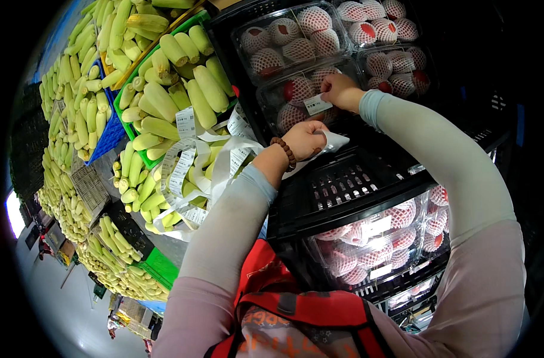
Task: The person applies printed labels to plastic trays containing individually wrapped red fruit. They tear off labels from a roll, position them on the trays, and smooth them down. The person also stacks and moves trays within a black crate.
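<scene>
In the head view, a person works over fruit packs with both hands closed in small pinches. The right hand (342, 92) nips one edge of a white label (317, 105) between thumb and fingertips, holding it over a clear pack (271, 95) of net-wrapped red fruit; whether the label touches the lid cannot be told. Nearer the body and to its left, the left hand (305, 140), fingers curled, grips a white strip (336, 142) that pokes out beyond the knuckles. A beaded bracelet (284, 152) rings that wrist.

The right hand hides part of the pack below it. Further packs sit beyond both hands and to the right, all in a black crate (343, 212), whose slotted bottom shows just below the left hand. More packs (367, 238) gleam in a crate beneath, nearer the body.

To the left of the left hand, label tape (221, 164) hangs in loose loops over corn (206, 89), partly behind the forearm; whether it joins the gripped strip is unclear. A green crate (129, 128) holds ears just past the loops, and a blue crate (108, 140) lies farther left, amid heaped corn.
</scene>
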`<state>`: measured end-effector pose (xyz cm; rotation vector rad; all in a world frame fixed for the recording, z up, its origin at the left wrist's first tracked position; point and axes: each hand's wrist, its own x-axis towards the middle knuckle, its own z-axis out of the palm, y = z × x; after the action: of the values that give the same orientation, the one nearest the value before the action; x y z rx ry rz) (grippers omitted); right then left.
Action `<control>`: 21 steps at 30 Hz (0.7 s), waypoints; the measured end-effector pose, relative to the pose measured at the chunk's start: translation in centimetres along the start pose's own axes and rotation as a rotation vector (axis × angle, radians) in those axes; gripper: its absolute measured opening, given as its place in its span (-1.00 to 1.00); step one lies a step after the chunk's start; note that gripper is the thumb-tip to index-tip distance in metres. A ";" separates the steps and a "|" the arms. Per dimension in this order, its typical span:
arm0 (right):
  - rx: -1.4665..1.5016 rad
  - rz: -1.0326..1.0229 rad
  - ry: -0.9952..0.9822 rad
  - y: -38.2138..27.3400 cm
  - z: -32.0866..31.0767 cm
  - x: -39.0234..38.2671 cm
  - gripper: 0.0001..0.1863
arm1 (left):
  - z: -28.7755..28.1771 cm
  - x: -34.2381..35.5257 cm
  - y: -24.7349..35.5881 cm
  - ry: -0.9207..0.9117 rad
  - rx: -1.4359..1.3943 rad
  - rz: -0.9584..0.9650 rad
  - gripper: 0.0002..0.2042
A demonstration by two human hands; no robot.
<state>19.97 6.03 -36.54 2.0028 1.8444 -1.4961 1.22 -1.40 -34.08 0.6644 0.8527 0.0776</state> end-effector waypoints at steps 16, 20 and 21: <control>-0.560 0.094 -0.043 -6.5 -1.5 -1.6 -0.59 | 1.3 -11.9 2.1 0.276 -0.473 0.404 -0.81; -0.706 -0.028 -0.027 -6.0 -4.6 -1.7 -0.58 | 1.5 -16.2 3.7 0.429 -0.395 0.492 -0.85; -0.715 -0.093 -0.010 -6.3 -5.3 -1.9 -0.58 | 1.3 -17.3 4.0 0.471 -0.347 0.520 -0.86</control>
<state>18.52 9.64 -29.02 1.5679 2.0794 -0.6816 -8.63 -4.38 -19.57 0.5301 1.0634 0.8593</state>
